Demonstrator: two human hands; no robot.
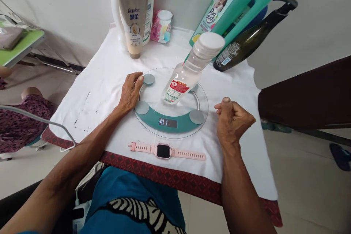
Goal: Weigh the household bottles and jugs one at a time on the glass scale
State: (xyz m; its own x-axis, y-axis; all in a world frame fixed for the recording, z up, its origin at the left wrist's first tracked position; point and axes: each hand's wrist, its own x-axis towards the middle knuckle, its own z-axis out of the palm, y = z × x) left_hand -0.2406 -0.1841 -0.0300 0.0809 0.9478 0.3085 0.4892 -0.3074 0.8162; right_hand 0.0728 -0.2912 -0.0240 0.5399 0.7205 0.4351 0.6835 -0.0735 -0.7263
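Note:
A round glass bathroom scale (171,128) with a teal band and a small lit display lies on the white cloth. On its glass stands a clear plastic bottle (182,76) with a white cap and a red-and-white label. My left hand (131,91) rests at the scale's left rim, thumb and fingers loosely stretched, holding nothing. To the right of the scale, apart from it, my right hand (231,117) is curled with the thumb over the fingers and nothing visible in it. A pink-strapped smartwatch (163,151) lies flat in front of the scale.
Along the wall stand a Rejoice tube (134,14), a pink packet (162,26), a big green jug (219,11) and a dark pump bottle (246,36). A green table (24,44) and a person in patterned clothing (24,124) are at left.

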